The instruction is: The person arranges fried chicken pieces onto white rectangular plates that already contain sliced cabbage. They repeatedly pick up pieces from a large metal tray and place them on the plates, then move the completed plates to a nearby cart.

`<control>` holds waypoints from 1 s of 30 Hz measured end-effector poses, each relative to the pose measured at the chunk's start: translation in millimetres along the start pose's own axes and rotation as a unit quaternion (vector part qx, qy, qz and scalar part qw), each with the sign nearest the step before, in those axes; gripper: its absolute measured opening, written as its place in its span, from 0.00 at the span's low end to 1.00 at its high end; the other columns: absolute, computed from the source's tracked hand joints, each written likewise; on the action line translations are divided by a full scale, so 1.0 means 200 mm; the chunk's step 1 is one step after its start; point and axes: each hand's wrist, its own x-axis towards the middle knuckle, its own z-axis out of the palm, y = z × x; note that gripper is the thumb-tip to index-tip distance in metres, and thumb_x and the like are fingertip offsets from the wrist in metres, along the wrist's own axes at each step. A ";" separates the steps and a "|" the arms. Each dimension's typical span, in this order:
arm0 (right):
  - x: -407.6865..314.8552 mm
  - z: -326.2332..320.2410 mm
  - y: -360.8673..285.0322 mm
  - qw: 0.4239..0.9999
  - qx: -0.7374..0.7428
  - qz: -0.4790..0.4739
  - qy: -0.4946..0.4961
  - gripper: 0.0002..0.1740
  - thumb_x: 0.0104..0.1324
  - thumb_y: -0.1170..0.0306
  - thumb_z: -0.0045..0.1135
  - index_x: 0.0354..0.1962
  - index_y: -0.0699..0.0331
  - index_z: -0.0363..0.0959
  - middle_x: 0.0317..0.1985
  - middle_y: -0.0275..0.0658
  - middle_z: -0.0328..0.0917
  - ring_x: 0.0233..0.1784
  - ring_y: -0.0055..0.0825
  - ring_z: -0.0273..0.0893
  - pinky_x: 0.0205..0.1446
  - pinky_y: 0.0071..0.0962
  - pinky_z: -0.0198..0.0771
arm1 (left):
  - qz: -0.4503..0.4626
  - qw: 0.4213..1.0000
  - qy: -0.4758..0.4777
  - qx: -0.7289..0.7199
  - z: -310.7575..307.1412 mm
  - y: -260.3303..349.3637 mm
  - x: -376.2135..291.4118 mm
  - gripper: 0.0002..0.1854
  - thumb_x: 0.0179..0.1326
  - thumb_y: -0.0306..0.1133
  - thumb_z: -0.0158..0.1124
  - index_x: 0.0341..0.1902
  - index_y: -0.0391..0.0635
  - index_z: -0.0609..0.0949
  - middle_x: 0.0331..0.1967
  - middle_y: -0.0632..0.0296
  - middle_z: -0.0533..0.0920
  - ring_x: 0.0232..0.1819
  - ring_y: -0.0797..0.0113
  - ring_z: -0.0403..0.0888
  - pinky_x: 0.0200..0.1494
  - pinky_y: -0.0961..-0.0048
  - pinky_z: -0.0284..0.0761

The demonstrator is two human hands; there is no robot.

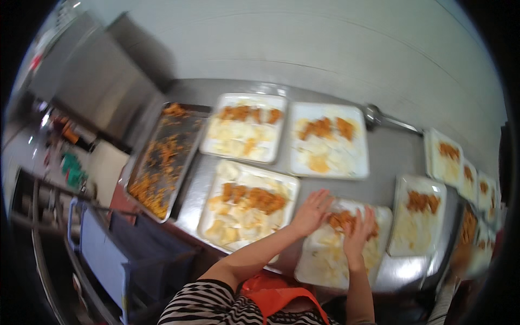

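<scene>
My left hand lies at the upper left corner of a white tray, its fingers spread beside browned fried pieces. My right hand is over the same row of pieces, fingers slightly apart and reaching down to them. Whether its fingertips pinch a piece cannot be told. Pale yellowish-white slices or flakes cover the tray below the row. A similar tray with fried pieces and pale food stands to the left. Another loaded tray stands to the right.
Two more loaded white trays stand behind. A dark metal tray with orange crumbs is at the left. A ladle lies by the wall. Several trays and another person's blurred hand are at the right. A blue cart stands lower left.
</scene>
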 end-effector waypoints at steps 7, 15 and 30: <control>0.24 0.22 -0.50 0.992 0.111 -0.027 -0.056 0.28 0.64 0.73 0.58 0.61 0.70 0.65 0.68 0.54 0.58 0.72 0.56 0.55 0.73 0.53 0.51 | -0.162 0.972 0.165 0.047 -0.94 -0.84 -0.18 0.25 0.60 0.32 0.68 0.62 0.47 0.77 0.66 0.47 0.69 0.67 0.42 0.67 0.67 0.53 0.66; 0.47 0.66 -1.30 0.970 0.170 -0.063 -0.162 0.29 0.57 0.80 0.62 0.57 0.67 0.68 0.62 0.54 0.64 0.66 0.55 0.64 0.68 0.47 0.61 | -0.395 0.886 0.119 0.211 -1.89 -2.33 -0.48 0.37 0.57 0.35 0.69 0.69 0.39 0.65 0.70 0.46 0.65 0.71 0.43 0.61 0.67 0.51 0.65; 0.69 1.01 -2.05 0.944 0.151 -0.095 -0.277 0.27 0.60 0.78 0.64 0.58 0.63 0.70 0.60 0.50 0.68 0.55 0.43 0.74 0.53 0.36 0.75 | -0.337 0.897 0.234 0.164 -2.18 -3.04 -0.40 0.23 0.62 0.42 0.66 0.58 0.44 0.79 0.54 0.46 0.79 0.58 0.44 0.75 0.61 0.54 0.71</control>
